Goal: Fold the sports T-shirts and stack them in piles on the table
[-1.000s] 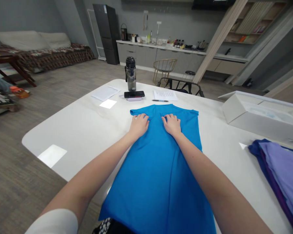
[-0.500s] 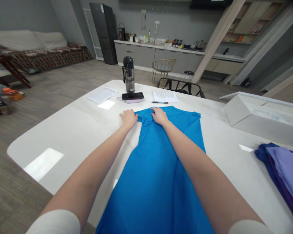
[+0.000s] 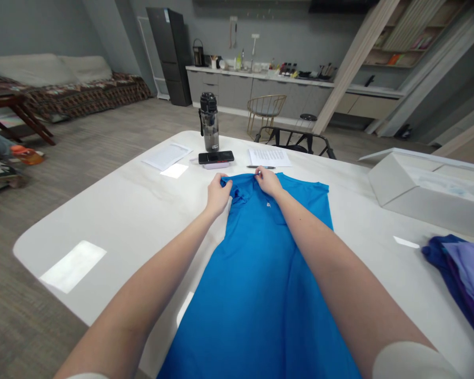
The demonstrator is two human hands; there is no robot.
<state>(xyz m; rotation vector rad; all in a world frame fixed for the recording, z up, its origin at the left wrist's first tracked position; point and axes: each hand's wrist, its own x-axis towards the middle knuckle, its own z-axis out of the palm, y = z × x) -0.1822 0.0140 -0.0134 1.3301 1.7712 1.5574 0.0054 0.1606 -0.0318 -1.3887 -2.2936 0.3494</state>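
A blue shirt (image 3: 256, 284) lies spread on the white table (image 3: 122, 210), its shoulder end away from me and its lower part running out of view at the bottom. My left hand (image 3: 219, 192) pinches the far left shoulder corner, where the cloth is bunched. Closed on the far edge near the collar is my right hand (image 3: 267, 181), with a bit of fabric between thumb and fingers. A small white mark shows on the cloth just below that hand. The right shoulder corner lies flat, with neither hand on it.
Beyond the shirt stand a water bottle (image 3: 209, 123), a black phone (image 3: 216, 157), a pen (image 3: 260, 167) and printed sheets (image 3: 269, 157). At the right are an opened white box (image 3: 426, 189) and folded purple and navy clothes (image 3: 466, 273). A black chair (image 3: 296, 141) stands behind the table.
Both hands have gone from lying on the cloth to pinching its far edge, and have moved slightly right. The shirt's far left edge is now lifted a little.
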